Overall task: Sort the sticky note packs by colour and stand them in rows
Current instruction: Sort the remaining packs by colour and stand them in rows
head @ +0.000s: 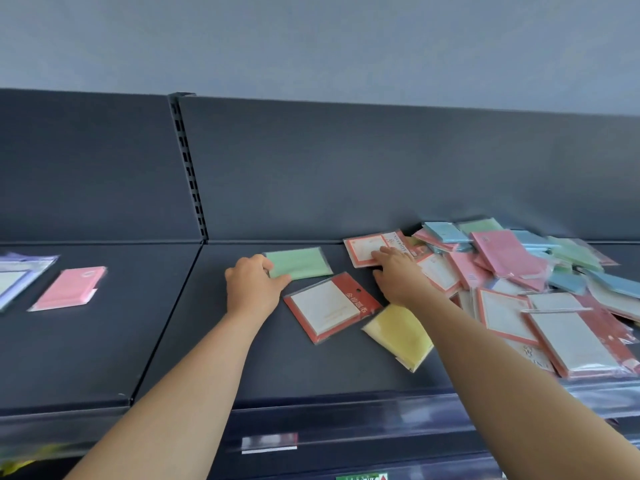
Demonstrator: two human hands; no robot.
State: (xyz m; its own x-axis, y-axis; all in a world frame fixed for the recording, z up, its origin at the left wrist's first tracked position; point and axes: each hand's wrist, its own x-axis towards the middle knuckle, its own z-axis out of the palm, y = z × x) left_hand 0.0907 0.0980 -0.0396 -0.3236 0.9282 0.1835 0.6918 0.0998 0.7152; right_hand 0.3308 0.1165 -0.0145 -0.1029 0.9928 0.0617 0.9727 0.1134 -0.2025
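Nearest: clear price rail along the shelf front, with a blurred label strip below it. Both bare forearms reach up from the bottom edge onto the dark grey shelf.

Yellow pack lies flat near the front, partly under the right forearm. Just left of it, almost touching, is a red-edged pack with a white face, flat and turned at an angle.

Left hand: fingers curled over the left end of the green pack, thumb along its front edge, so it holds that pack. The green pack lies flat on the shelf, just behind the red-edged pack.

Right hand: fingers stretched out fairly straight, resting on top of a second red-edged pack, thumb spread off to the left. That pack lies flat close to the back panel, at the left edge of the pile.

Pile of packs fills the right side of the shelf: pink, blue, green and red-edged white ones, overlapping loosely, none standing.

On the neighbouring shelf section to the left, well apart, a pink pack lies flat alone. At the far left edge are pale purple packs, cut off by the frame.

Behind: dark back panel, slotted post between the sections, grey wall above.
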